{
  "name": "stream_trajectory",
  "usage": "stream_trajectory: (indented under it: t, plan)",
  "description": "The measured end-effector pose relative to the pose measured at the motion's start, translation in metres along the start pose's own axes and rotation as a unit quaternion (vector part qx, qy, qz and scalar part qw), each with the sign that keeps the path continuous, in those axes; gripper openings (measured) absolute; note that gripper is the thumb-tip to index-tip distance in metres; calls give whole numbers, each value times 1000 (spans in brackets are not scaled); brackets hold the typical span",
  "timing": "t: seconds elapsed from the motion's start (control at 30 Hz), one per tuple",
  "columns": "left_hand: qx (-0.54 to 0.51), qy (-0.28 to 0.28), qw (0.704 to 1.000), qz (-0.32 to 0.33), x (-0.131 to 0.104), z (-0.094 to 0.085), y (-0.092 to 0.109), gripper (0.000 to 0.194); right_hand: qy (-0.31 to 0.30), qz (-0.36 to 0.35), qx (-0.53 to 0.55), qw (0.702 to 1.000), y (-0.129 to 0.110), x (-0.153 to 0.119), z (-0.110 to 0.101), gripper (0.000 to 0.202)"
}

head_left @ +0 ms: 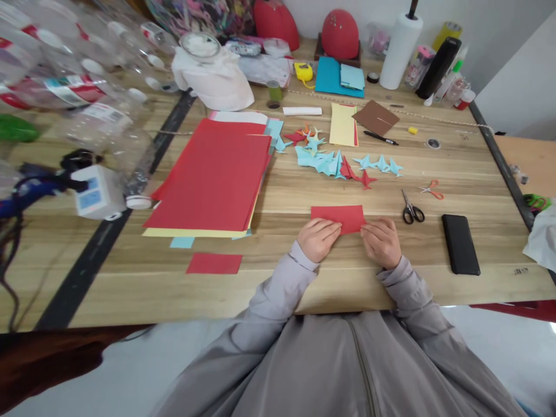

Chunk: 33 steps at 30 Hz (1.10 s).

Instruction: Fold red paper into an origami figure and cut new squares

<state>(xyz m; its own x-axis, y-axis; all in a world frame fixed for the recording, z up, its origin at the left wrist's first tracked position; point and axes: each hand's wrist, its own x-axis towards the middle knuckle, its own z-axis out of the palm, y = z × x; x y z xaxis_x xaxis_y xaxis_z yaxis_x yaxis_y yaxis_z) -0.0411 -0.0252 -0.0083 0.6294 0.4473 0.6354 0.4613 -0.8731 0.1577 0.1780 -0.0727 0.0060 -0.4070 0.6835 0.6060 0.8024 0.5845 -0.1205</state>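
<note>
A red rectangle of paper [341, 215] lies on the wooden table between my hands. The fingers of my left hand [319, 237] are pressed together on its lower left edge. At its lower right corner, my right hand [382, 242] pinches the paper. Another red paper piece [214, 263] rests to the left, near the table's front edge. Beyond my hands lies a group of folded paper cranes [319, 162], blue and red. Black-handled scissors [412, 209] and small orange-handled scissors [432, 189] are to the right of my right hand.
A stack of large red sheets [217, 179] covers the table left of my hands. A black phone [461, 244] lies at right. Plastic bottles [82, 87] crowd the far left beside a white plug adapter [98, 192]. Brown paper [376, 119] and a pen [380, 138] lie farther back.
</note>
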Motion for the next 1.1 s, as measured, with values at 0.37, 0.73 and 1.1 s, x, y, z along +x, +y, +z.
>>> stream_trajectory:
  t: [0.37, 0.73, 1.1]
  plan:
    - [3, 6, 999, -44, -5, -7, -14, 26, 61, 113, 40, 991, 10, -6, -10, 17]
    - [25, -46, 999, -15, 2, 15, 23, 25, -41, -10, 37, 998, -4, -3, 8, 19]
    - [76, -20, 997, -6, -7, -9, 12, 17, 17, 34, 27, 999, 4, -4, -5, 16]
